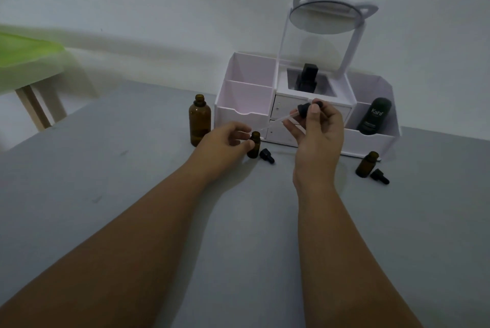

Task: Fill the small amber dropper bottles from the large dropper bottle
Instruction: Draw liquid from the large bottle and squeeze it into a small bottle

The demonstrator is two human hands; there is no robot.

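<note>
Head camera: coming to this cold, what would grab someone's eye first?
The two hands at mid-table: the right hand pinches a black-bulbed dropper, its glass tip slanting down toward the open small amber bottle that the left hand holds upright. Behind them stands a white organizer topped by a cat-eared mirror, with the uncapped large amber bottle to its left.

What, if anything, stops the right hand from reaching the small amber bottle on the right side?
Probably nothing, so yes: the table between the right hand and that small amber bottle looks free. But the hand pinches the dropper, so gripping seems unlikely.
</note>
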